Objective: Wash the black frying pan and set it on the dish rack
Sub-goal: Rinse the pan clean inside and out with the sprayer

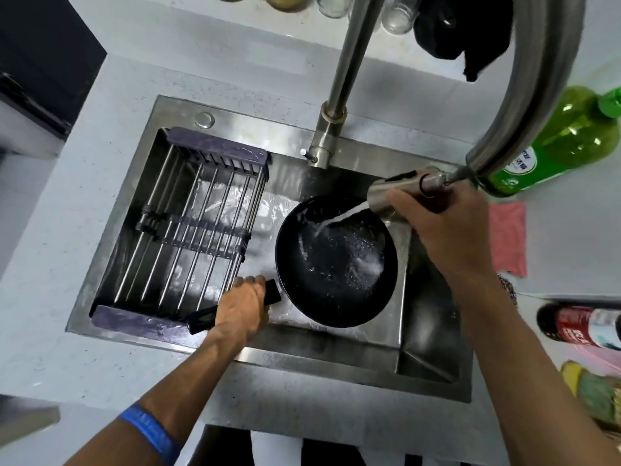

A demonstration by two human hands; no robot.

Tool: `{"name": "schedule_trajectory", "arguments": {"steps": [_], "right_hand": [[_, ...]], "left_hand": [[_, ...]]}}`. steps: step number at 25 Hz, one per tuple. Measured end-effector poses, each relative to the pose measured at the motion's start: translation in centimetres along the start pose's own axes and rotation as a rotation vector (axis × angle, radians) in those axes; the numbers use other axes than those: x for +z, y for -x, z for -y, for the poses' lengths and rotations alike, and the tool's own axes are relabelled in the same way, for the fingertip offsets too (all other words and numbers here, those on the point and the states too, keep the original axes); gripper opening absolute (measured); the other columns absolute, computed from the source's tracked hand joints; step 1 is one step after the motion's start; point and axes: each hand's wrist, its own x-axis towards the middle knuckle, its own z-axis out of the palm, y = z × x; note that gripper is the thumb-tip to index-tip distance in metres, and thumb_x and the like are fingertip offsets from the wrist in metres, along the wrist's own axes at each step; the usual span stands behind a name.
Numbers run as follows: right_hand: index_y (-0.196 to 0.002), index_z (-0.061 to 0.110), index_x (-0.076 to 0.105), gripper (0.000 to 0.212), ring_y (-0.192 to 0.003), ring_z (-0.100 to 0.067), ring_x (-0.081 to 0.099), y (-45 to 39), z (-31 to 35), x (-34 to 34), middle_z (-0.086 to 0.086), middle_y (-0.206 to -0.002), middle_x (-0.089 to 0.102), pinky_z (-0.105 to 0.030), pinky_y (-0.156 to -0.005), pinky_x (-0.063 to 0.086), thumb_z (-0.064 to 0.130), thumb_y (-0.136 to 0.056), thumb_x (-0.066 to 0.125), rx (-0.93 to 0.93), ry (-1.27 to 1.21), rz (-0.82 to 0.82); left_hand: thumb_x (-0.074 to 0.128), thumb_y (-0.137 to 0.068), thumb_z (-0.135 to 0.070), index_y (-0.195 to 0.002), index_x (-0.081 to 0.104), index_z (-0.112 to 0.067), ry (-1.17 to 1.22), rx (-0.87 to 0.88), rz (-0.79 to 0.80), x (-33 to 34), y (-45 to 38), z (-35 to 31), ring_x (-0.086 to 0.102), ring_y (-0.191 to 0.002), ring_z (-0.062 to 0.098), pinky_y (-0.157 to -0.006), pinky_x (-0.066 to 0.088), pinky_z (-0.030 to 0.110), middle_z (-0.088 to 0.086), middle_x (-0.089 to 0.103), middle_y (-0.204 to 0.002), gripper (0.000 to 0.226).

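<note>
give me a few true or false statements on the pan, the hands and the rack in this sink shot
1. The left hand grips the frying pan by its handle. True.
2. The right hand holds a sponge. False: it grips the pull-out sprayer.
3. Water is running into the pan. True.
4. The pan sits on the dish rack. False: it is in the sink, right of the rack.
5. Plates fill the rack. False: nothing rests on it.

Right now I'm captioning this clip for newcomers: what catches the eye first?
The black frying pan in the sink, with water streaming in from the pull-out sprayer that the right hand holds. The left hand grips the pan's handle beside the dish rack spanning the sink's left half.
</note>
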Motion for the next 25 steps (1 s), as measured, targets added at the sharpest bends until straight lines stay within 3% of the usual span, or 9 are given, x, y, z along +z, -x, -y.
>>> {"name": "schedule_trajectory", "arguments": {"steps": [3,5,9,13,15,18,20,23,25], "right_hand": [[-0.089,0.041,0.072,0.014,-0.074,0.003,0.069,1.0,0.5,-0.6,0.025,-0.079,0.071,-0.014,-0.069,0.054,0.037,-0.08,0.082,-0.08,-0.179,-0.197],[-0.102,0.032,0.067,0.021,-0.065,-0.007,0.059,2.5,-0.9,0.0,0.018,-0.073,0.062,-0.02,-0.061,0.052,0.036,-0.085,0.079,-0.096,-0.306,-0.276],[-0.109,0.026,0.066,0.026,-0.061,-0.018,0.053,7.6,-7.0,4.3,0.002,-0.071,0.059,-0.026,-0.053,0.046,0.042,-0.089,0.07,0.174,-0.371,-0.328],[-0.12,0.022,0.067,0.024,-0.1,-0.026,0.067,10.1,-15.7,11.8,-0.003,-0.104,0.072,-0.033,-0.081,0.052,0.032,-0.101,0.055,0.654,-0.025,0.071],[-0.143,0.014,0.05,0.045,-0.138,-0.033,0.045,10.0,-19.3,17.0,-0.012,-0.147,0.051,-0.033,-0.107,0.037,0.037,-0.105,0.046,0.758,0.258,0.443],[-0.162,0.022,0.004,0.069,-0.155,-0.029,-0.01,7.4,-21.9,22.8,-0.005,-0.169,-0.009,-0.044,-0.125,-0.003,0.05,-0.106,0.031,0.436,0.487,0.618],[-0.161,0.031,0.001,0.066,-0.155,-0.027,-0.011,5.0,-25.1,23.1,0.0,-0.169,-0.01,-0.049,-0.124,-0.005,0.052,-0.105,0.029,0.163,0.58,0.608],[-0.161,0.021,-0.002,0.07,-0.155,-0.032,-0.006,5.7,-27.1,23.1,-0.008,-0.169,-0.007,-0.054,-0.124,-0.004,0.057,-0.103,0.015,0.46,0.74,0.374],[-0.161,0.019,-0.005,0.074,-0.154,-0.029,-0.014,6.7,-25.5,25.8,-0.007,-0.167,-0.015,-0.052,-0.124,-0.008,0.059,-0.1,0.009,0.32,0.695,0.346]], "left_hand": [[0.054,-0.091,-0.026,-0.131,0.039,-0.01,-0.126,0.027,0.048,0.3,-0.5,-0.4,0.051,-0.11,0.021,-0.083,0.05,0.031,0.004,0.057,-0.117,0.045],[0.054,-0.092,-0.023,-0.132,0.038,-0.008,-0.189,0.027,0.066,0.5,-1.2,-0.5,0.055,-0.108,0.02,-0.083,0.05,0.029,0.005,0.058,-0.117,0.046],[0.058,-0.089,-0.028,-0.123,0.045,-0.009,-0.169,0.015,0.124,0.7,-3.1,-0.8,0.061,-0.106,0.022,-0.084,0.047,0.029,0.005,0.061,-0.115,0.041],[0.059,-0.087,-0.025,-0.118,0.051,-0.013,-0.124,-0.011,0.148,1.3,-4.3,-0.6,0.061,-0.106,0.024,-0.084,0.046,0.032,0.005,0.062,-0.115,0.035],[0.059,-0.087,-0.021,-0.115,0.054,-0.015,-0.145,-0.009,0.129,1.6,-4.8,-0.5,0.062,-0.102,0.022,-0.08,0.046,0.03,0.003,0.063,-0.112,0.029],[0.061,-0.083,-0.023,-0.109,0.057,-0.018,-0.152,0.004,0.115,2.0,-4.9,-0.3,0.063,-0.097,0.02,-0.073,0.044,0.028,0.001,0.064,-0.106,0.027],[0.061,-0.083,-0.026,-0.108,0.057,-0.018,-0.164,0.011,0.112,2.3,-5.0,-0.3,0.063,-0.096,0.02,-0.069,0.041,0.027,0.0,0.065,-0.105,0.027],[0.062,-0.083,-0.026,-0.109,0.056,-0.017,-0.128,0.009,0.127,2.3,-5.2,-0.2,0.062,-0.098,0.021,-0.071,0.042,0.028,0.001,0.063,-0.106,0.028],[0.062,-0.084,-0.025,-0.11,0.055,-0.017,-0.122,0.019,0.117,2.2,-5.1,-0.3,0.062,-0.098,0.021,-0.075,0.046,0.029,0.002,0.064,-0.107,0.027]]}}
